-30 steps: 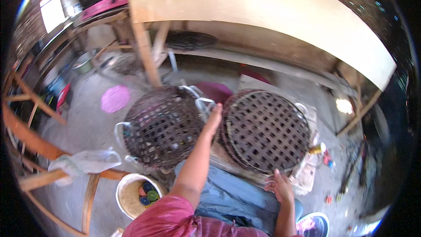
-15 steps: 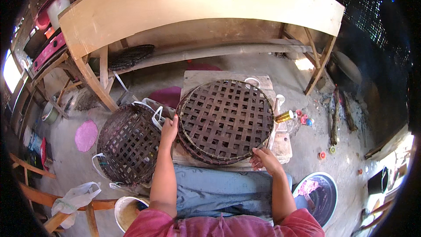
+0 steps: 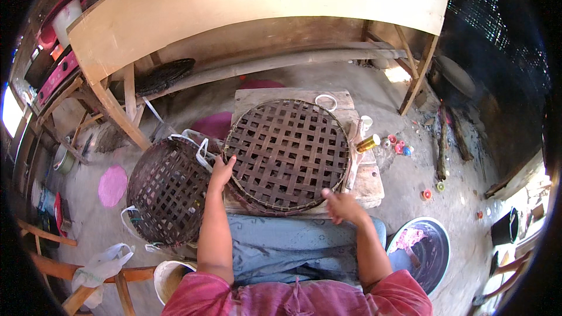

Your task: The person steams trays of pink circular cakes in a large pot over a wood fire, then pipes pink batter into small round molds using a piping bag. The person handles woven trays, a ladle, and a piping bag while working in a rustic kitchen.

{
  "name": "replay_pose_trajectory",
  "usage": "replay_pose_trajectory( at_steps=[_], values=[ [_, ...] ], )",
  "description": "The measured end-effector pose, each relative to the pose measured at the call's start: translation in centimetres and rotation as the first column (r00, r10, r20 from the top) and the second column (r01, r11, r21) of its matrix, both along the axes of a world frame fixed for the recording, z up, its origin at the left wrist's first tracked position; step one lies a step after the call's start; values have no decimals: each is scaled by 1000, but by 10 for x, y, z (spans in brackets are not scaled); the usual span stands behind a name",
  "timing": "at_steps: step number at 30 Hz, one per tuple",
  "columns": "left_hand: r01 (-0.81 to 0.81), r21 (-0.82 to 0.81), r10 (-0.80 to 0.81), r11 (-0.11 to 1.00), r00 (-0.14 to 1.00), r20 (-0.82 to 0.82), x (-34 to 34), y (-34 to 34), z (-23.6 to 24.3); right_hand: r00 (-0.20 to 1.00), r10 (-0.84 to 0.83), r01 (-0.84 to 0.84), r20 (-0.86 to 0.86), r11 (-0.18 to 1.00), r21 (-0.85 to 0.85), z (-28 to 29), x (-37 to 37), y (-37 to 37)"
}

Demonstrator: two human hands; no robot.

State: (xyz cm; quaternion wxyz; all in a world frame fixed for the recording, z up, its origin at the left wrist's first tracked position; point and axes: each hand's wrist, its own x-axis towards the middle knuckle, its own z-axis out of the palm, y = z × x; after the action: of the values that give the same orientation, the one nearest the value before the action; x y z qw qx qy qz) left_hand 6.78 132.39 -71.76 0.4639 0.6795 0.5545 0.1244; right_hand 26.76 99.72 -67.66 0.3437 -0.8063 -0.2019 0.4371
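A round, dark woven bamboo tray (image 3: pixel 287 155) lies flat on top of at least one similar tray, whose rim shows along the lower left edge. The stack rests on a low wooden board (image 3: pixel 366 190) in front of my knees. My left hand (image 3: pixel 221 172) is closed on the left rim of the stack, thumb on top and fingers mostly hidden. At the lower right rim is my right hand (image 3: pixel 345 206), its thumb by the edge; motion blurs its fingers. Left of the stack, a deep dark woven basket (image 3: pixel 170 193) with white strap handles tilts beside my left forearm.
A white ring (image 3: pixel 326 102), a white cup (image 3: pixel 366 122) and a gold cylinder (image 3: pixel 368 143) are by the board's right side. A grey basin (image 3: pixel 436 257) holds something pink. White bucket (image 3: pixel 170 278) at lower left; long pale table (image 3: pixel 263 0) across the back.
The top tray has shifted slightly left on the board, uncovering more of the white ring. My right hand's fingers have moved from their grip on the rim. The whole view has shifted slightly.
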Motion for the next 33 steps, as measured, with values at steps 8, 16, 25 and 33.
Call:
replay_pose_trajectory(
  at_steps=[8,16,25,33],
  values=[
    [87,301,-66,950,995,-80,-23,-31,-11,851,-461,332,254,844,421,-20,63,-14],
    [202,441,-130,874,974,-187,-38,-76,1,886,-459,420,74,859,292,-52,98,-17],
    [153,417,-99,896,984,-149,-40,-87,7,771,-551,627,-319,573,527,-47,91,-43],
    [43,675,-170,736,978,123,-80,-104,17,965,-219,232,-143,463,856,11,27,-54]
  ],
)
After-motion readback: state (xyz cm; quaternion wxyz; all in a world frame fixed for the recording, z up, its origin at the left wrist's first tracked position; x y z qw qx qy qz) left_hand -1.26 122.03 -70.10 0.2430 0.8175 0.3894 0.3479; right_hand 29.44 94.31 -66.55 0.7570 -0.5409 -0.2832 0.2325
